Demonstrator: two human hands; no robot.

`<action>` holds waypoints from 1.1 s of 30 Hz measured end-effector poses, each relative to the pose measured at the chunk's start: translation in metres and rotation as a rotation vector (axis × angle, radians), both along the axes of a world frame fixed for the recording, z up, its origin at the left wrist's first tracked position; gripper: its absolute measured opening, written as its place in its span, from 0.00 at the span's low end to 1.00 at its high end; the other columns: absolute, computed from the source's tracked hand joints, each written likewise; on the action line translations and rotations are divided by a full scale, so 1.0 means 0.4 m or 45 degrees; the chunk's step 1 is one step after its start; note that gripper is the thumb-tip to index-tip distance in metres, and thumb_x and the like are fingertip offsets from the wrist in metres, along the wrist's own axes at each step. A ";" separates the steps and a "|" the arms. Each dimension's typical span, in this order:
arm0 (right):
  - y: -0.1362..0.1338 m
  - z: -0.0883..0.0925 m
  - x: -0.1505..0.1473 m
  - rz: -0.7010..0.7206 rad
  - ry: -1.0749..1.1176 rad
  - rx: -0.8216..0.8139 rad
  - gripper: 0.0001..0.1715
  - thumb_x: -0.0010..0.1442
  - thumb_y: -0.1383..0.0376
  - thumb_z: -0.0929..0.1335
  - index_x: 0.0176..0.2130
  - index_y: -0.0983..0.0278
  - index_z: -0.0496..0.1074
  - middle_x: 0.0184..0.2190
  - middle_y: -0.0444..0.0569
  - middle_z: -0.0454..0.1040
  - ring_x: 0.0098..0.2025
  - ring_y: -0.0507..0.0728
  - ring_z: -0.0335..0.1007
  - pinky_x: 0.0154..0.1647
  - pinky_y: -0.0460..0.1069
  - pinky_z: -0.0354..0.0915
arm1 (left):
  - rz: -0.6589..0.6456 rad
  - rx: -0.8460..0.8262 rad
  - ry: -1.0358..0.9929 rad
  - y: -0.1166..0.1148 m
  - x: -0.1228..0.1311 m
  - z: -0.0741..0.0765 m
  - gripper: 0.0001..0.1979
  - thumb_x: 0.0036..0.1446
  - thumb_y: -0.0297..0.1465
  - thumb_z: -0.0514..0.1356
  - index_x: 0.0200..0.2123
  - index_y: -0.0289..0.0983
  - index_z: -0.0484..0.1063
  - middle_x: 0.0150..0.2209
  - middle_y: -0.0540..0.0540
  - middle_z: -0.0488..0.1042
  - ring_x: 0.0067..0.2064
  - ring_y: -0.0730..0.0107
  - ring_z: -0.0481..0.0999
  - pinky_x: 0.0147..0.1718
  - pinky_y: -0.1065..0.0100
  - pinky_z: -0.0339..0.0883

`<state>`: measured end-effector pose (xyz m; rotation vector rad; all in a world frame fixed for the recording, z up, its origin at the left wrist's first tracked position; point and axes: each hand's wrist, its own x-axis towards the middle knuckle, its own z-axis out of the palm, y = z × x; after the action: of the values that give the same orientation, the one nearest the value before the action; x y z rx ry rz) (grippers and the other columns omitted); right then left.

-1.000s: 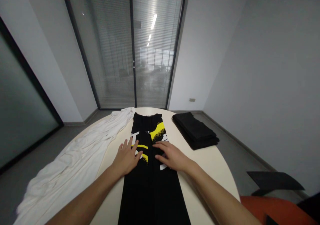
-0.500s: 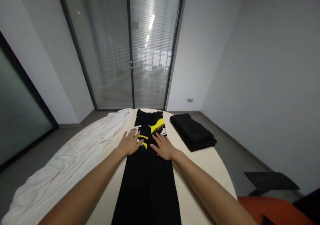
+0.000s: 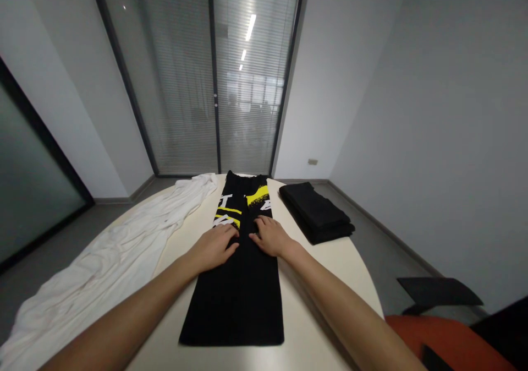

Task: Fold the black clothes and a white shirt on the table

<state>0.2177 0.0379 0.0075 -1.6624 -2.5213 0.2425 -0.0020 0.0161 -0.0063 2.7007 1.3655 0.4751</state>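
Observation:
A black garment (image 3: 239, 288) with yellow and white print lies folded into a long strip down the middle of a round cream table (image 3: 330, 272). My left hand (image 3: 214, 246) rests flat on its left half, fingers stretched toward the print. On the right half lies my right hand (image 3: 270, 236), palm down, fingers slightly bent and apart. Neither hand holds anything; both press on the cloth near its middle.
A crumpled white cloth (image 3: 111, 261) stretches along the table's left side. A folded black garment (image 3: 315, 211) sits at the far right of the table. An orange chair (image 3: 437, 343) stands at the lower right. Glass doors with blinds (image 3: 214, 85) are behind the table.
Both hands slid back toward me along the garment, uncovering more of the yellow and white print. The view tilted so the garment's near edge now shows.

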 end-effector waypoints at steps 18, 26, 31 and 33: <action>-0.236 0.147 0.018 0.610 -0.197 -0.784 0.33 0.37 0.48 0.79 0.40 0.59 0.72 0.26 0.38 0.71 0.24 0.52 0.64 0.27 0.46 0.55 | -0.125 -0.085 -0.258 -0.042 -0.063 -0.061 0.16 0.66 0.34 0.55 0.56 0.43 0.71 0.63 0.43 0.68 0.65 0.59 0.64 0.64 0.52 0.58; -0.250 0.153 0.031 0.667 -0.145 -0.757 0.24 0.42 0.63 0.75 0.42 0.59 0.75 0.31 0.40 0.77 0.28 0.52 0.68 0.26 0.44 0.56 | -0.120 -0.098 -0.245 -0.045 -0.060 -0.054 0.16 0.66 0.33 0.55 0.56 0.41 0.70 0.63 0.42 0.67 0.65 0.60 0.64 0.65 0.52 0.58; -0.247 0.160 0.050 0.648 -0.143 -0.873 0.18 0.44 0.65 0.74 0.39 0.59 0.79 0.32 0.40 0.79 0.30 0.52 0.72 0.28 0.44 0.60 | -0.125 -0.093 -0.245 -0.044 -0.061 -0.054 0.16 0.66 0.32 0.55 0.56 0.41 0.70 0.63 0.42 0.67 0.65 0.60 0.64 0.65 0.52 0.58; -0.248 0.167 0.053 0.584 -0.218 -0.886 0.17 0.43 0.64 0.74 0.38 0.59 0.80 0.30 0.40 0.79 0.30 0.53 0.73 0.28 0.44 0.59 | -0.135 -0.098 -0.234 -0.044 -0.064 -0.054 0.17 0.66 0.33 0.55 0.57 0.41 0.70 0.64 0.42 0.66 0.66 0.60 0.63 0.65 0.52 0.57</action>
<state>0.2390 -0.0612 0.0743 -1.2488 -3.1495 1.1770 -0.0275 -0.0015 -0.0279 2.5786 1.1626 0.6295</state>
